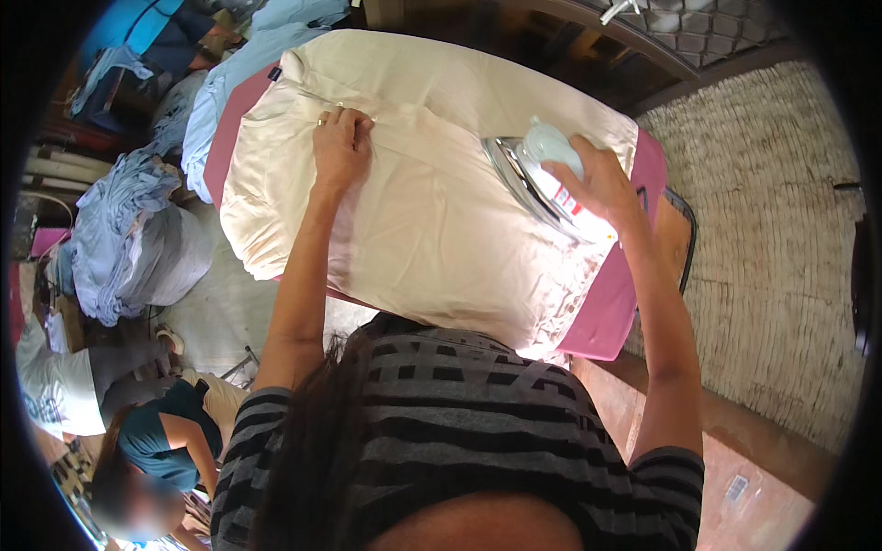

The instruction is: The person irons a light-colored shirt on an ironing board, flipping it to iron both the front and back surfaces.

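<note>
Clock positions are read from the middle of the head view, 12 being farthest from the wearer.

The garment (423, 220), cream cloth with a slight sheen, lies spread over the surface (602, 317), a padded board with a dark pink cover, and occupies the centre of the view. Creases are visible across the cloth. A small dark tag (275, 73) shows at its edge at 11 o'clock.

Right hand (602, 184), at 2 o'clock: closed around the handle of the iron (542, 188). The iron is over the garment between 1 and 2 o'clock, its nose pointing toward 11. Whether its plate lies fully flat on the cloth cannot be told.

Left hand (342, 147), at 11 o'clock: fingers curled down against the garment, a ring (322, 121) on one finger. Whether it pinches a fold cannot be told. The two hands are well apart.

Surroundings: a heap of light blue clothes (124, 225) at 9 o'clock; further blue clothes (239, 78) just beside the board, toward 10 to 11; a co-worker in a dark teal shirt (165, 432) at 8; a rough, pale mat (753, 230) at 3.
</note>
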{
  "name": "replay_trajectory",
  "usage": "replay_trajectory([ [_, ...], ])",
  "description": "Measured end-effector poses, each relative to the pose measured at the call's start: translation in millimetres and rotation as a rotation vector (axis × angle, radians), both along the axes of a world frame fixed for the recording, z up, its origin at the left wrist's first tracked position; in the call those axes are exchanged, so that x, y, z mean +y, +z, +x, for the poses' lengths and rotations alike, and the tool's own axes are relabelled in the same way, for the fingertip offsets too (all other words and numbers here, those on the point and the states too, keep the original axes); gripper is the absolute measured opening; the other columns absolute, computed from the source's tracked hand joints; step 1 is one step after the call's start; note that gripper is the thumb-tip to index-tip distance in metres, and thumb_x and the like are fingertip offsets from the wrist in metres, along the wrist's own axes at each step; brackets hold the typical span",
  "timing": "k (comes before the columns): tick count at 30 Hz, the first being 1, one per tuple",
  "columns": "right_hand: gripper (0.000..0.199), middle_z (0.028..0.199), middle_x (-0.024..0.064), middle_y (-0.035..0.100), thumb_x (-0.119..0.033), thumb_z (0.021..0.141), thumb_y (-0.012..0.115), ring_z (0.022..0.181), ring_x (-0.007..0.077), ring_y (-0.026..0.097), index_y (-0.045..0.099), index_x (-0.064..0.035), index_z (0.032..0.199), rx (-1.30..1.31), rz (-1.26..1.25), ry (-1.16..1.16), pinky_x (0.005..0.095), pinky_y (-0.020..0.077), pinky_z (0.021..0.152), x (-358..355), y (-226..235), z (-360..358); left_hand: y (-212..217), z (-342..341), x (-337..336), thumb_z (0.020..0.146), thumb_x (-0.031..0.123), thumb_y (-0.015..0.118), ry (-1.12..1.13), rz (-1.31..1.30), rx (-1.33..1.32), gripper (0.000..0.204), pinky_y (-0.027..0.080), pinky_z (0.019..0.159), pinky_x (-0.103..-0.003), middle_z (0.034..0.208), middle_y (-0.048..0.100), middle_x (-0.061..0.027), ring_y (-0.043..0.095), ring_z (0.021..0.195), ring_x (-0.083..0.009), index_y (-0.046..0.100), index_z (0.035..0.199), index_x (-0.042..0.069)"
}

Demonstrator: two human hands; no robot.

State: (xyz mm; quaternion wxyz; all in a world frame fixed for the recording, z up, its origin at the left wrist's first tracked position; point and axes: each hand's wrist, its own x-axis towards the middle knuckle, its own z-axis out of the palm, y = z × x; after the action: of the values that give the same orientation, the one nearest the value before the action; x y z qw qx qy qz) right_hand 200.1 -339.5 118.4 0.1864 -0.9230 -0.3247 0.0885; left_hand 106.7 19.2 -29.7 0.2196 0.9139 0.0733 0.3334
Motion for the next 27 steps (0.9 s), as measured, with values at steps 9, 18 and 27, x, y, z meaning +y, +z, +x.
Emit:
replay_trajectory([
  [9,0.041,0.070,0.0208,0.063,-0.040,0.088,0.071,0.065,0.0331,0.063,0.060,-0.0021,0.099,0.069,-0.013,0.146,0.0417,0.0477,0.063,-4,-4,33,26,-3,-73,0.080,0.012,0.071,-0.240,-0.024,-0.152,0.014,0.044,0.080,-0.045,0.098,0.064,-0.0075,0.059,0.099,-0.0293,0.068,0.094,0.011],
  [18,0.049,0.073,0.0191,0.066,-0.047,0.090,0.068,0.068,0.0287,0.067,0.061,-0.0015,0.105,0.095,-0.019,0.026,0.0406,0.0514,0.067,-19,-5,24,2,6,-129,0.076,0.012,0.074,-0.493,-0.060,-0.040,0.013,0.041,0.077,-0.041,0.094,0.063,0.0015,0.057,0.094,-0.0243,0.070,0.088,0.015],
  [27,0.056,0.071,0.0217,0.065,-0.052,0.091,0.065,0.063,0.0327,0.067,0.059,0.0037,0.098,0.182,0.105,-0.301,0.0409,0.0519,0.059,0,-11,-10,2,1,-117,0.072,0.011,0.076,-0.597,-0.252,-0.067,0.012,0.045,0.075,-0.043,0.091,0.062,-0.0012,0.058,0.090,-0.0266,0.069,0.081,0.010],
])
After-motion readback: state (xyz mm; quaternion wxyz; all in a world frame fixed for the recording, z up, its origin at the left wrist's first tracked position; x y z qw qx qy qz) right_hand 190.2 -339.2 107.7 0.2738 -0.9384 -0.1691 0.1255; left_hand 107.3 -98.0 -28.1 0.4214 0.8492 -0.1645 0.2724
